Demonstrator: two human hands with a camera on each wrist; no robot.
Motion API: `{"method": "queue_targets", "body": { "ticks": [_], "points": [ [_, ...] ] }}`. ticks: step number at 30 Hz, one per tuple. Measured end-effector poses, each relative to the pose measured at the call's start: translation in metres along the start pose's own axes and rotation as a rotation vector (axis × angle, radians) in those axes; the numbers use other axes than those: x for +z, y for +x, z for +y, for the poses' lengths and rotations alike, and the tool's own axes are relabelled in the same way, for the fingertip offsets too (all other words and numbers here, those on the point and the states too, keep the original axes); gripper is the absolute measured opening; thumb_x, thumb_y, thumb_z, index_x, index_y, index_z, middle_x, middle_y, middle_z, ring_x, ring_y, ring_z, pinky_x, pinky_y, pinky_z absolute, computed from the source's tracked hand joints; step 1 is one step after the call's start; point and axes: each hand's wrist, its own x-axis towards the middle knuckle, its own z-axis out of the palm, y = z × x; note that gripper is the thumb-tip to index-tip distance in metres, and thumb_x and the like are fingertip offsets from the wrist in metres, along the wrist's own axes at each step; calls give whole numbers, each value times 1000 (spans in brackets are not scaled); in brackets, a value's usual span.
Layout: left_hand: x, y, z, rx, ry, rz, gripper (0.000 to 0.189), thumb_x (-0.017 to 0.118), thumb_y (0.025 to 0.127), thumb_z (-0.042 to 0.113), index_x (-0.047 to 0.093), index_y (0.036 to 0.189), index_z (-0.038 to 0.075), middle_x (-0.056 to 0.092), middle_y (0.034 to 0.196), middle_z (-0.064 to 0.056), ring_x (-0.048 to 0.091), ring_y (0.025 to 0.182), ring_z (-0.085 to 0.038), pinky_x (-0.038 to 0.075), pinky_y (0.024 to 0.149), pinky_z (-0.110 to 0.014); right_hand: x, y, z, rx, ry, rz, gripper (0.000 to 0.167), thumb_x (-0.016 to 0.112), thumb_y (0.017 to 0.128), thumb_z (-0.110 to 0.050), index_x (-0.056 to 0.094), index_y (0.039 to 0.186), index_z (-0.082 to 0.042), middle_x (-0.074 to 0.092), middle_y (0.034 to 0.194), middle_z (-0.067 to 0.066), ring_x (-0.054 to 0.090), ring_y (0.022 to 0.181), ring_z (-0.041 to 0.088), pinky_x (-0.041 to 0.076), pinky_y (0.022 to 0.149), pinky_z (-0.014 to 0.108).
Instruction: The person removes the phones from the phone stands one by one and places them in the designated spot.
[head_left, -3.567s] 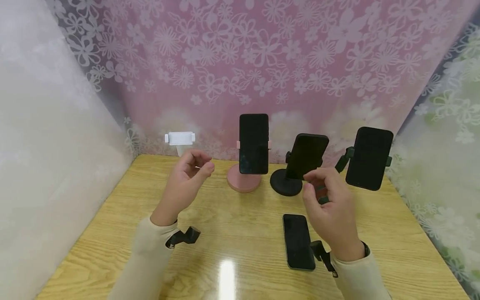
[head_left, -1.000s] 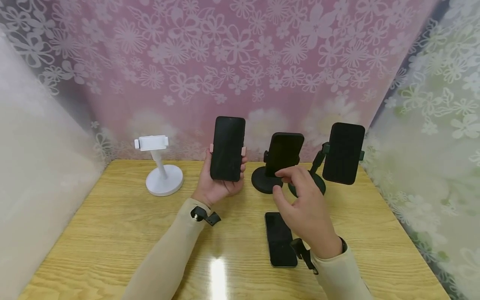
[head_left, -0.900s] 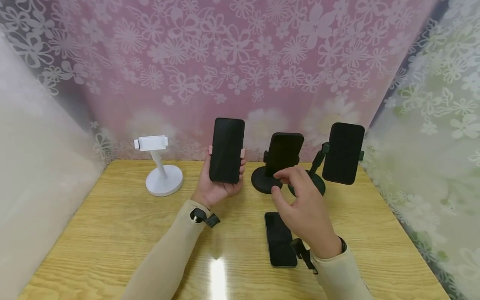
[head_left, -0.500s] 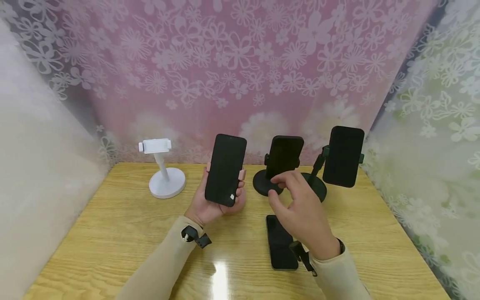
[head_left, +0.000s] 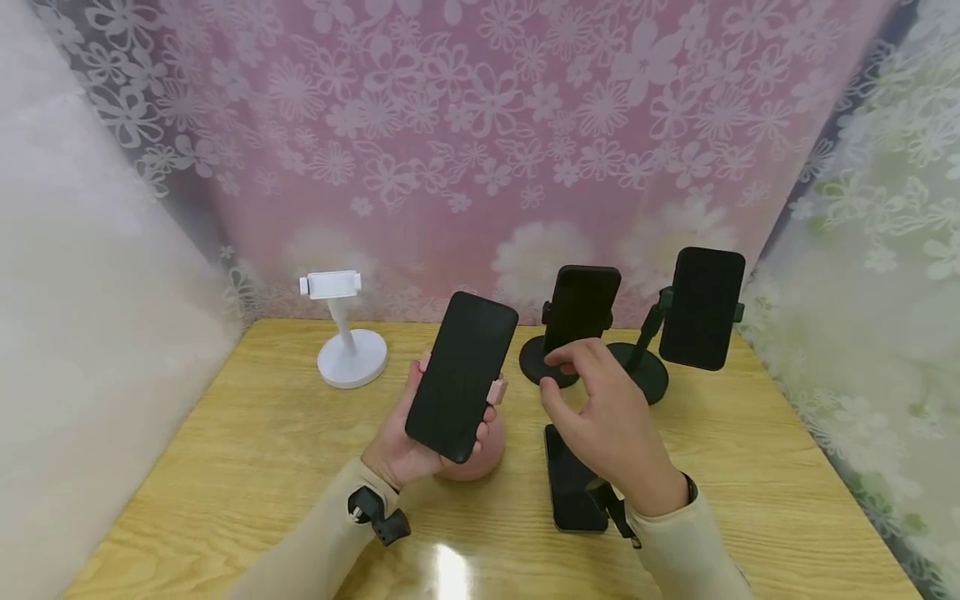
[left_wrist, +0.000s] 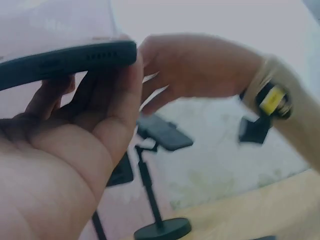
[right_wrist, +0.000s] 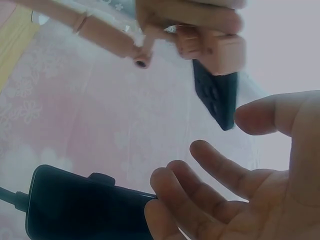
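Observation:
My left hand (head_left: 405, 442) grips the pink phone stand (head_left: 480, 454) behind its clamp, with a black phone (head_left: 462, 375) held in that clamp. The phone leans back, its top tilted to the right, and the stand's round base shows partly below the hand. In the right wrist view, left fingers (right_wrist: 200, 17) wrap round the pink clamp (right_wrist: 222, 52) at the phone's back. My right hand (head_left: 611, 421) hovers to the right of this phone, fingers loosely bent, thumb apart, holding nothing. Below it lies another black phone (head_left: 573, 483), partly hidden by the wrist strap.
A white stand (head_left: 352, 358) with a bare clamp stands at the back left. Behind the right hand are a black stand (head_left: 532, 362) carrying a phone (head_left: 585, 304) and a dark green stand (head_left: 648, 375) carrying another phone (head_left: 702, 308). Floral cloth (head_left: 450, 167) hangs behind the wooden table (head_left: 225, 467).
My left hand, first free near the white stand, took hold of the pink stand. It has since drawn the stand toward me, tilting its phone back and rightward. My right hand stays nearly in place.

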Motion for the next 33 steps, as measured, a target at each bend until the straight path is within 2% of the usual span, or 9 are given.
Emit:
{"method": "queue_targets", "body": {
  "ticks": [5, 9, 12, 16, 19, 23, 26, 29, 33],
  "points": [
    [14, -2, -11, -10, 57, 32, 83, 27, 93, 74, 48, 154, 21, 53, 148, -3, 56, 129, -17, 46, 107, -34, 0, 1, 0, -2, -9, -22, 19, 67, 99, -22, 67, 116, -12, 62, 118, 1, 61, 104, 22, 54, 88, 45],
    [18, -4, -21, 4, 41, 62, 88, 29, 90, 77, 45, 155, 20, 51, 147, 0, 52, 130, -15, 42, 110, -32, -1, 1, -2, -18, -7, -40, 17, 68, 99, -23, 68, 113, -13, 62, 116, 0, 61, 104, 20, 54, 89, 44],
    [19, -5, -31, 23, 51, 59, 92, 25, 88, 79, 41, 156, 18, 51, 145, 0, 52, 128, -14, 41, 111, -29, -1, 2, -5, -15, -8, -73, 17, 66, 101, -25, 69, 113, -13, 64, 114, 0, 62, 103, 19, 54, 89, 44],
    [21, -7, -43, 46, 154, 28, 90, 20, 90, 76, 38, 159, 21, 49, 148, -1, 53, 129, -17, 42, 113, -31, -1, 1, -8, 3, -37, -119, 18, 64, 102, -28, 70, 113, -14, 66, 109, -2, 64, 98, 18, 55, 84, 43],
    [19, -11, -44, 67, 241, 22, 79, 22, 96, 71, 39, 159, 26, 50, 149, 0, 52, 131, -16, 41, 114, -34, 1, 2, -9, 10, -49, -145, 16, 64, 102, -28, 70, 111, -16, 66, 103, -5, 64, 92, 15, 55, 78, 39],
    [13, -22, -33, 111, 433, 68, 55, 32, 106, 55, 46, 152, 28, 58, 142, 8, 56, 127, -8, 45, 109, -30, 4, 1, -9, 17, -48, -162, 12, 63, 103, -25, 70, 108, -17, 67, 96, -7, 63, 85, 12, 53, 73, 36],
    [11, -30, -17, 132, 645, 143, 41, 44, 109, 43, 47, 145, 22, 60, 134, 9, 59, 122, -7, 48, 105, -29, 5, 1, -9, 15, -46, -163, 12, 61, 104, -22, 71, 108, -16, 67, 93, -6, 61, 78, 11, 52, 69, 35],
    [16, -34, 1, 131, 920, 227, 46, 54, 108, 42, 44, 144, 14, 60, 132, 2, 61, 119, -13, 49, 105, -31, 6, 1, -9, -1, -35, -167, 15, 57, 106, -19, 72, 108, -15, 68, 90, -6, 57, 71, 10, 50, 64, 33],
    [33, -35, 18, 124, 1341, 321, 46, 60, 106, 37, 51, 140, 7, 63, 125, -5, 63, 113, -19, 51, 100, -33, 5, -2, -12, -24, -4, -178, 23, 49, 109, -17, 72, 108, -14, 69, 89, -6, 55, 68, 8, 48, 62, 31]
  ]
}}
